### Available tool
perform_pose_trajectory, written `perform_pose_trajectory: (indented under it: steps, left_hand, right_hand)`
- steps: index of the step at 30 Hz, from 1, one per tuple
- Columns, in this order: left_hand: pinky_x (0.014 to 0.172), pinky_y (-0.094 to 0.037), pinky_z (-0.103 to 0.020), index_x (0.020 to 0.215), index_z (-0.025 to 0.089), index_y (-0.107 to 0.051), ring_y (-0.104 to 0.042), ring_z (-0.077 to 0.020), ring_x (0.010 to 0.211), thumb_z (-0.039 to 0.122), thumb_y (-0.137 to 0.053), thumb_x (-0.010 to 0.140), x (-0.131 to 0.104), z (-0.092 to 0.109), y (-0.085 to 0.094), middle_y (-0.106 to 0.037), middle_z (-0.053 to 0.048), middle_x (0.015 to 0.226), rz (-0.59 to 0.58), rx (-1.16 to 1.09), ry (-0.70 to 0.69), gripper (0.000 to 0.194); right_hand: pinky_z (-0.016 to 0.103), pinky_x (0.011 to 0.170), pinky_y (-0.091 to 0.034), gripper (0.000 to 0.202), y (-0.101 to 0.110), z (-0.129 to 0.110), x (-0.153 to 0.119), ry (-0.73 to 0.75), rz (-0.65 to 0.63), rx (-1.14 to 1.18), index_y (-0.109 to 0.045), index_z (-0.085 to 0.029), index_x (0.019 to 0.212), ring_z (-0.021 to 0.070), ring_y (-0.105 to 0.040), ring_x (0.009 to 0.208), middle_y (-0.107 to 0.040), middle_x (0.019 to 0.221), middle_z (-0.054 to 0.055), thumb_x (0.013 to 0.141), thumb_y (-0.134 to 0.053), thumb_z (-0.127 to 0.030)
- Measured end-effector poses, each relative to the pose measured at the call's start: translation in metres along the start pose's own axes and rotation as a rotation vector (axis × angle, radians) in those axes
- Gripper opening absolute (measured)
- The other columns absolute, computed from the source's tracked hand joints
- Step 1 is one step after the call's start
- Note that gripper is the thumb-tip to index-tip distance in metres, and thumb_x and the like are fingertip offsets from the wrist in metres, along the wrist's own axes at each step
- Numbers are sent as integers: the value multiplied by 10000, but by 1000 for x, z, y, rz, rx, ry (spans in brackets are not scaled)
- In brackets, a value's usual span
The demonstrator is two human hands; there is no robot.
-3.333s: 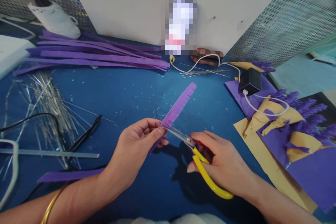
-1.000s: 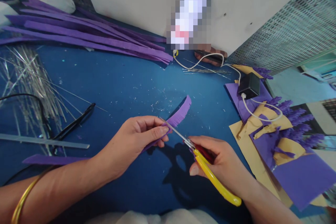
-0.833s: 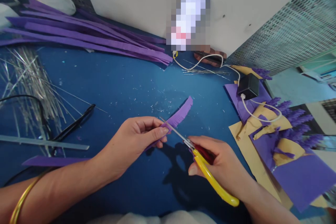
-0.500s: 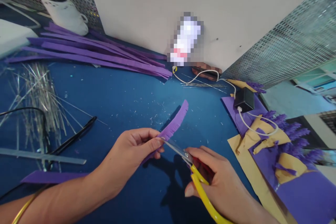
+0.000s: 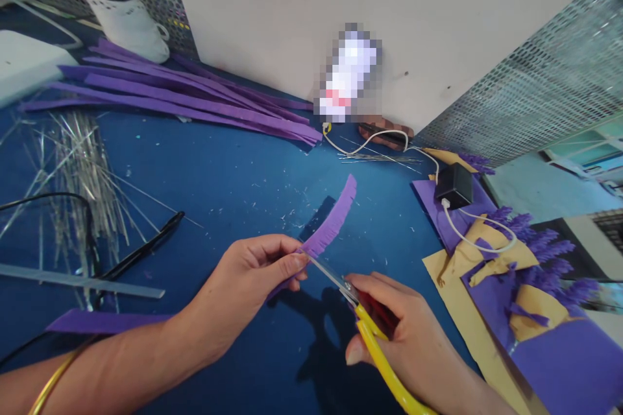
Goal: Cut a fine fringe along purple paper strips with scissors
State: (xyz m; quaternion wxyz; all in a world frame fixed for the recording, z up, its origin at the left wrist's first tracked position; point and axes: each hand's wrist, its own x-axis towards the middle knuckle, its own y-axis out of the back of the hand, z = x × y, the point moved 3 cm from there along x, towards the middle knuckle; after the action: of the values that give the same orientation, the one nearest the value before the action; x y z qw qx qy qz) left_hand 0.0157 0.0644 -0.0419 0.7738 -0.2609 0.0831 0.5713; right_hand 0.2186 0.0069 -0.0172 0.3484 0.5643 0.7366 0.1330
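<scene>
My left hand [image 5: 272, 266] pinches a purple strip [image 5: 331, 219] between thumb and fingers. The strip's far end curves up and away, with a row of small cuts along its right edge; its other end hangs below my fingers. In my right hand [image 5: 403, 324] is a pair of scissors [image 5: 384, 360] with yellow handles, partly red inside. Their narrow blades reach the strip's edge right beside my left thumb. Whether the blade tips are apart is hard to make out.
Long purple strips [image 5: 204, 100] lie at the back left, near a white cup [image 5: 129, 26]. Thin wires [image 5: 87, 168] and a glue stick [image 5: 82, 281] lie at left. A pixelated phone [image 5: 348, 71] leans on the panel. Wrapped purple flower bunches [image 5: 540, 305] and a black adapter [image 5: 453, 185] sit at right.
My left hand and the strip have shifted slightly right, and more of the cut edge shows past my fingers. The scissors stay at the strip's edge. The whole view has shifted slightly.
</scene>
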Motion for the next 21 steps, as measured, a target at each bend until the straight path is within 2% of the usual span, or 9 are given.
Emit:
perform_pose_trajectory:
  steps: [7, 14, 21]
  left_hand:
    - [589, -423, -217, 685, 172, -752, -549, -103, 605, 334, -771, 731, 0, 0, 0, -657, 5, 636, 38, 6, 26, 169]
    - [577, -411, -225, 692, 174, -758, -544, -104, 584, 337, -771, 710, -2, 0, -1, -661, 5, 620, 56, 9, 32, 165]
    - [551, -380, -227, 683, 173, -744, -534, -106, 571, 358, -766, 711, -2, 0, 1, -660, 2, 619, 71, 29, 41, 188]
  right_hand:
    - [229, 514, -424, 417, -3, -3, 2, 91, 54, -65, -733, -246, 1065, 132, -488, 579, -556, 738, -20, 736, -807, -490]
    - [232, 522, -431, 378, -4, -4, 0, 83, 32, -74, -719, -246, 1092, 136, -516, 593, -598, 781, -6, 778, -773, -450]
    - [227, 515, -467, 451, -7, -2, -1, 76, 13, -24, -708, -252, 1170, 133, -534, 582, -586, 794, -1, 786, -759, -482]
